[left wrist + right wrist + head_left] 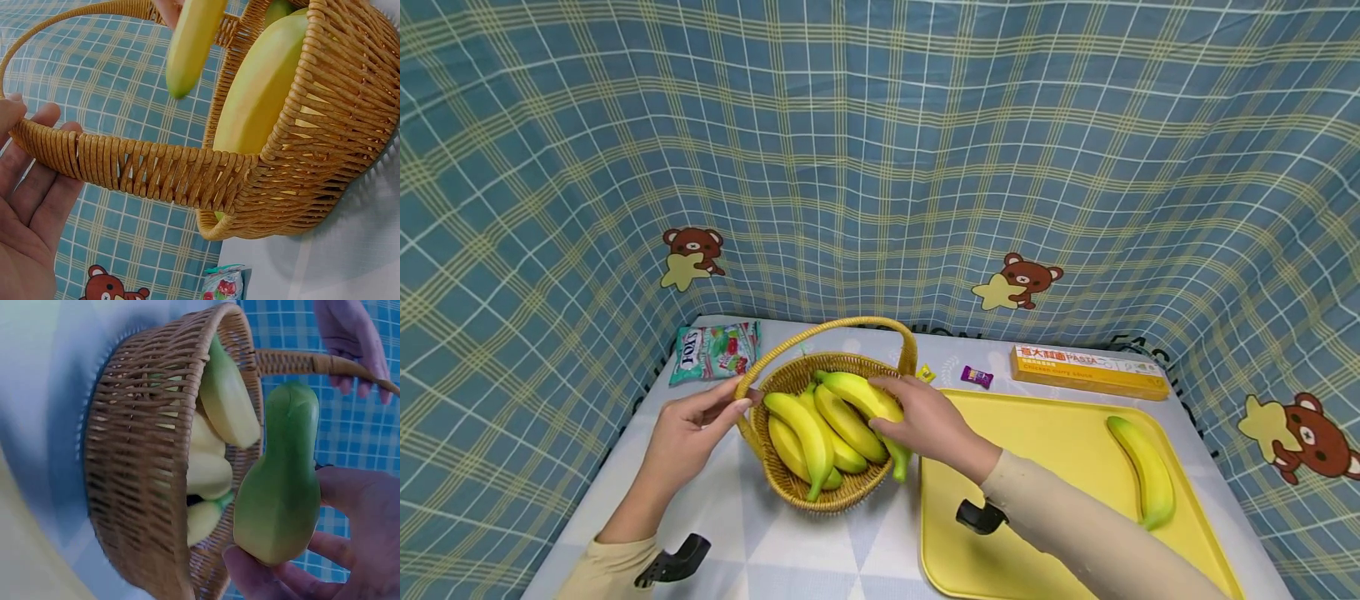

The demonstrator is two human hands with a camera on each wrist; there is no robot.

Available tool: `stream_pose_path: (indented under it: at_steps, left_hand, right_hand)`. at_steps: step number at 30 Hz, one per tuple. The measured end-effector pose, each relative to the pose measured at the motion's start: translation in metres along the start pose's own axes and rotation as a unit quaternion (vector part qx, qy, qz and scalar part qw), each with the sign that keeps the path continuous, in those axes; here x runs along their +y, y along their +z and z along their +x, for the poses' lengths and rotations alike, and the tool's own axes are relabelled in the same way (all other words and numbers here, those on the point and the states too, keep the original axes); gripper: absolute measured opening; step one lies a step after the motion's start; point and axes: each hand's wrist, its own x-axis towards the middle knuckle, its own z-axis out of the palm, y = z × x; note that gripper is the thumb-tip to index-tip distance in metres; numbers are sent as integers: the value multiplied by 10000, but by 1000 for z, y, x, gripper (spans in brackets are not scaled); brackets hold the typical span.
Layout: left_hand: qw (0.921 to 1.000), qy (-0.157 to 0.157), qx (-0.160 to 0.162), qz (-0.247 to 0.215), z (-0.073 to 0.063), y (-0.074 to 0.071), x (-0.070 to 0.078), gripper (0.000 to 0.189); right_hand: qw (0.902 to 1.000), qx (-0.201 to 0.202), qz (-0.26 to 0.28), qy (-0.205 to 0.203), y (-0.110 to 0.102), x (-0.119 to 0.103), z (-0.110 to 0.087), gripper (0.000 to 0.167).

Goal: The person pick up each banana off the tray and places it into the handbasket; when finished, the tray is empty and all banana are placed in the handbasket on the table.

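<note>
A brown wicker basket (790, 493) with a tall arched handle stands on the table, holding several yellow bananas (801, 437) with greenish tips. At the handle's left side, my left hand (688, 429) pinches the wicker between thumb and fingers, seen closely in the left wrist view. My right hand (932, 421) grips another banana (281, 494) over the basket's right side. In the right wrist view its green end points toward the camera, with thumb and fingers around its body. The held banana lies above the others, overlapping the right rim in the head view.
A yellow tray (1022, 433) at right bears one more banana (1146, 475). Behind it lies a pasta box (1086, 372). Small purple (977, 377) and yellow (927, 372) wrapped sweets lie behind the basket. A green candy bag (715, 352) sits back left. Plaid curtains (865, 167) enclose the table.
</note>
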Motion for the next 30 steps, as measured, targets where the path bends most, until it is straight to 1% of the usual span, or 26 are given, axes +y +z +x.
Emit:
stream_pose_path:
  at_steps: [4, 11, 15, 19, 23, 30]
  left_hand:
    - [10000, -23, -42, -78, 1, 0, -1, 38]
    - [10000, -38, -2, -69, 3, 0, -3, 37]
    - [10000, -37, 5, -45, 3, -1, -4, 37]
    - [10000, -67, 38, 9, 1, 0, -3, 38]
    - [9999, -99, 52, 60, 0, 1, -2, 39]
    - [9999, -102, 75, 104, -2, 2, 0, 39]
  right_hand:
    - [9999, -101, -58, 79, 12, -8, 13, 59]
    - [9987, -116, -499, 45, 30, -18, 34, 62]
    - [9980, -264, -574, 87, 40, -21, 42, 64]
    - [9974, -491, -531, 61, 45, -25, 43, 65]
    - [9960, -701, -541, -84, 47, -27, 41, 62]
    - [9957, -803, -441, -150, 46, -30, 39, 62]
